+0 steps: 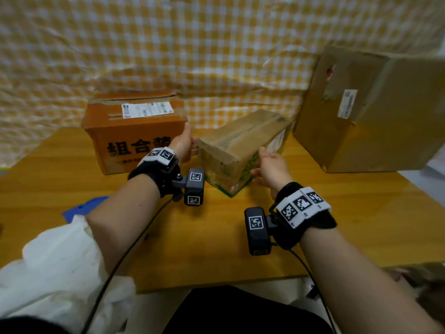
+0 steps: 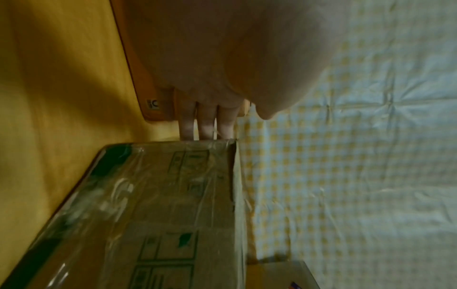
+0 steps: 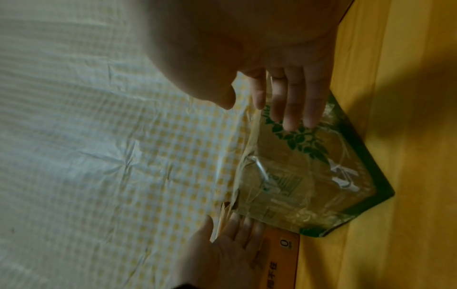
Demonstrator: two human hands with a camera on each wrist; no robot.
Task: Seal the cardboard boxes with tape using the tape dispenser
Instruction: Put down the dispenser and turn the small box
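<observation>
Both bare forearms reach forward over the yellow wooden table (image 1: 361, 213). The left hand (image 1: 183, 143) lies flat, fingers straight, against the near left end of the long brown cardboard box with green print (image 1: 240, 145). The right hand (image 1: 269, 166) is spread wide with straight fingers (image 3: 291, 105) at the box's right side, touching or just off it (I cannot tell which). That box lies at the table's middle, its long axis running from near left to far right. The large plain brown cardboard box (image 1: 375, 112) stands tilted at the right. The orange cardboard box with black characters (image 1: 134, 131) sits just left, beside the left hand. A blue object (image 1: 84, 208) peeks from under the left forearm.
</observation>
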